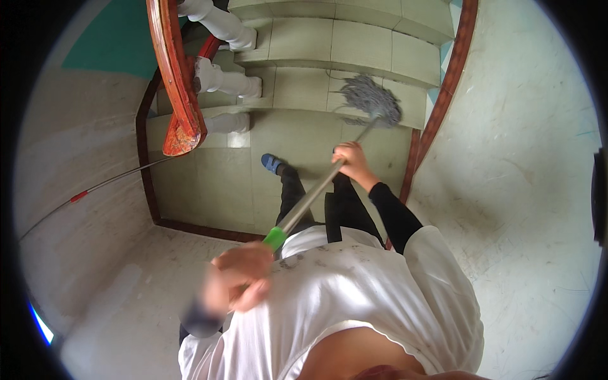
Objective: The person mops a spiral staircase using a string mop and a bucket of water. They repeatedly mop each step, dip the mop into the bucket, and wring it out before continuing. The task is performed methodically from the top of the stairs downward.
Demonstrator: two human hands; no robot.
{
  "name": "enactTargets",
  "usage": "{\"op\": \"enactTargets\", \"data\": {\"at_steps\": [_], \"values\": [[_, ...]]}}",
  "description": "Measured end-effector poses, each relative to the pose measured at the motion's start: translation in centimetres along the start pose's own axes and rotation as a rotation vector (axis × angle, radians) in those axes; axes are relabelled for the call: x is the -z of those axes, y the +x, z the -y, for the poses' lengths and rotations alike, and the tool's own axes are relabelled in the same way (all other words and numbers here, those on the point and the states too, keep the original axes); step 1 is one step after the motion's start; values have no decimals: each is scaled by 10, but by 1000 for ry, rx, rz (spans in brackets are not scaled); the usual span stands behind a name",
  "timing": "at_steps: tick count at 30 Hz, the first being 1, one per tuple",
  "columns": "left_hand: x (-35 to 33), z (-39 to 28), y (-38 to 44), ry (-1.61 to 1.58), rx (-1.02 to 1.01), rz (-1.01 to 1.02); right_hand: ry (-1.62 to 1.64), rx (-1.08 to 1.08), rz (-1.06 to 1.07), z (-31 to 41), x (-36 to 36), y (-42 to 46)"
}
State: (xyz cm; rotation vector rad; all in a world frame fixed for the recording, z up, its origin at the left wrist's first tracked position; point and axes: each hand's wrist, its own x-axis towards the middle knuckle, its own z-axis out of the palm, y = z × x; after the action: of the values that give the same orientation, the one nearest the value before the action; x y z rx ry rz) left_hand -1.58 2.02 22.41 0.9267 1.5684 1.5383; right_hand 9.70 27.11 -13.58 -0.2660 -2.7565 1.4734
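A mop slants across the view, with a metal handle [308,202] and a green grip [275,239] near its upper end. Its grey string head [370,99] rests at the right end of the lowest stair step [299,88], the strands spread over the tread and its front edge. My left hand [244,273], slightly blurred, is closed around the top of the handle by the green grip, in front of my chest. Lower down the pole, closer to the mop head, my right hand [350,159] grips the bare metal.
Tiled stairs rise ahead. On the left stand white balusters [228,83] and a red wooden handrail [178,85] with a worn end. A thin rod [118,176] with a red section runs beside the left wall. Brown skirting [446,95] edges the right wall. My blue shoe [270,163] is on the landing.
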Motion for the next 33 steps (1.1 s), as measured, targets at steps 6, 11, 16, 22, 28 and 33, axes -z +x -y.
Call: {"op": "enactTargets", "data": {"at_steps": [6, 11, 16, 22, 28, 33], "values": [[-24, 105, 4, -79, 117, -199, -360, -170, 39, -80, 33, -38], [15, 99, -15, -42, 118, -240, -337, -237, 82, -58, 5, 4], [55, 64, -86, 79, -2, -437, -293, 137, -83, 2, -89, 71], [65, -2, -177, 185, 210, -727, -8, 442, 116, 125, -192, 127], [27, 4, -198, 109, 73, -1119, -295, 510, 409, 171, -234, 149], [-2, 39, -196, 148, -32, -1198, -352, 479, 490, 141, -227, 137]]}}
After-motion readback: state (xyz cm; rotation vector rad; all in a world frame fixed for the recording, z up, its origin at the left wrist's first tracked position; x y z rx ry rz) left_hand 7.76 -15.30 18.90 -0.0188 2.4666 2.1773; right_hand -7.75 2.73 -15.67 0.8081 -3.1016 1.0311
